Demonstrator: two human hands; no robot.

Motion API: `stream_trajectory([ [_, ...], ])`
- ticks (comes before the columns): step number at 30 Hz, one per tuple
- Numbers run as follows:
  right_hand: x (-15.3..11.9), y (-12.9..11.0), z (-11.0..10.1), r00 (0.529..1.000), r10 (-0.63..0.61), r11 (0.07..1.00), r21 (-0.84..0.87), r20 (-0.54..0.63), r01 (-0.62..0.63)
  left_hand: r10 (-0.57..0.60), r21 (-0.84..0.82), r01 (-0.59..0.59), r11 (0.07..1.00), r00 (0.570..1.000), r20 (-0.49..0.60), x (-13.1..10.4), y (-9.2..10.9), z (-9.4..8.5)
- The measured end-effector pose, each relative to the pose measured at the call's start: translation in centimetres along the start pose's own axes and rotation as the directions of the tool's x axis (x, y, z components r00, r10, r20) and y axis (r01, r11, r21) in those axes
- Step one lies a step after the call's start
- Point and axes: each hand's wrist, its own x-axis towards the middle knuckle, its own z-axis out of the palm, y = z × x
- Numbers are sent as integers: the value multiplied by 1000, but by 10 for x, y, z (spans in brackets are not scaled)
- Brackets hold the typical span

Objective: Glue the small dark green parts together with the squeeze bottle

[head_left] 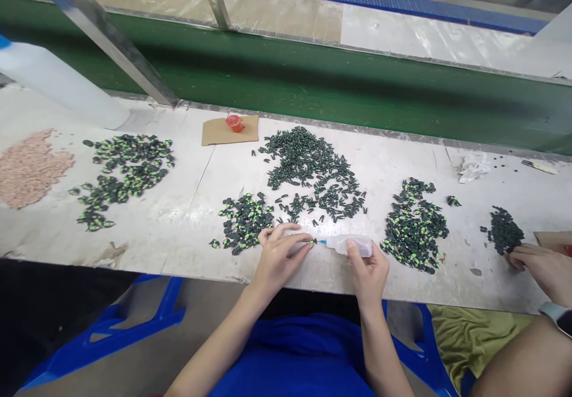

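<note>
My left hand (282,255) pinches a small dark piece with bright green marks (312,241) between thumb and fingertips. In my right hand (370,266) lies a translucent squeeze bottle (355,244), tilted almost level. Its thin blue tip (322,241) points left and meets or nearly meets the small piece; I cannot tell if they touch. Just left of my left hand is a pile of dark-and-green pieces (243,221). Beyond my hands spreads a heap of small dark green forked parts (308,164). Another pile of dark-and-green pieces (415,227) sits right of my right hand.
A co-worker's hand (540,266) touches a small pile of black pieces (504,230) at the right. Leftward lie more green-marked pieces (129,164), pink pieces (33,167) and a large white container (62,81). A red cup (235,124) stands on cardboard (214,133).
</note>
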Motion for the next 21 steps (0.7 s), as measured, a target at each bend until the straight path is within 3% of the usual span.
stream_trajectory([
  [21,0,0,0,1000,1,1000,-13,14,-1,16,6,-16,1000,1000,-14,1,0,-1],
])
